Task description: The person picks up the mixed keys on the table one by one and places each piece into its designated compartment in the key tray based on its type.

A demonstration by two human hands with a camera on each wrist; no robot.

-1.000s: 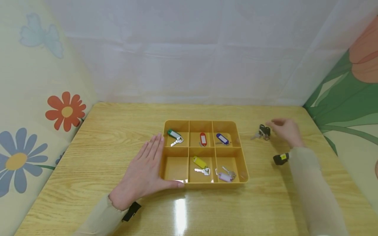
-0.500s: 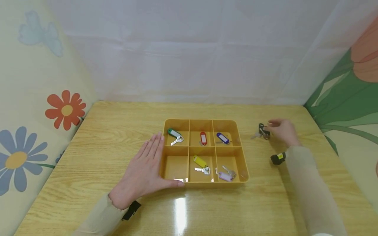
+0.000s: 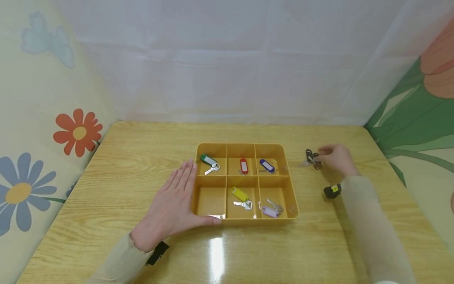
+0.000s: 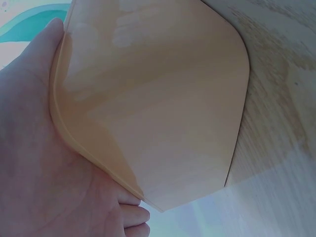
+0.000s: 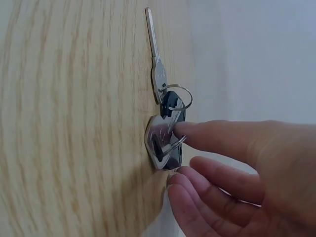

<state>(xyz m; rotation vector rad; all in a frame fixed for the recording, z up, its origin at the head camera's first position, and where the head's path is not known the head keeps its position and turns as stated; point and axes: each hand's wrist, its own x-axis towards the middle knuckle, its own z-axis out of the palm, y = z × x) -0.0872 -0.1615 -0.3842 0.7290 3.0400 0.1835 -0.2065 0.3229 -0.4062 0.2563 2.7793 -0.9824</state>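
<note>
My left hand [image 3: 170, 209] lies flat along the left side of the yellow divided tray [image 3: 244, 223], its thumb on the front rim. In the left wrist view the palm meets the tray's outer wall [image 4: 158, 108]. Right of the tray, the thumb and fingers of my right hand [image 3: 337, 157] pinch a silver key [image 5: 160, 140] on a ring with a black tag [image 3: 317, 162]. Beside it lies a second key [image 5: 157, 74] with its own ring and black tag [image 3: 309, 155]. The curled fingers sit at the tag's lower edge in the right wrist view.
Keys with green [image 3: 209, 159], red [image 3: 243, 165], blue [image 3: 267, 166], yellow [image 3: 240, 194] and lilac [image 3: 270, 212] tags lie in separate tray compartments. The front left compartment shows a bare floor. A white cloth [image 3: 227, 79] hangs behind the wooden table [image 3: 149, 150].
My right hand has moved slightly left onto the black-tagged keys and taken hold of one. The tags have shifted left and spread apart. The left hand and tray stay put.
</note>
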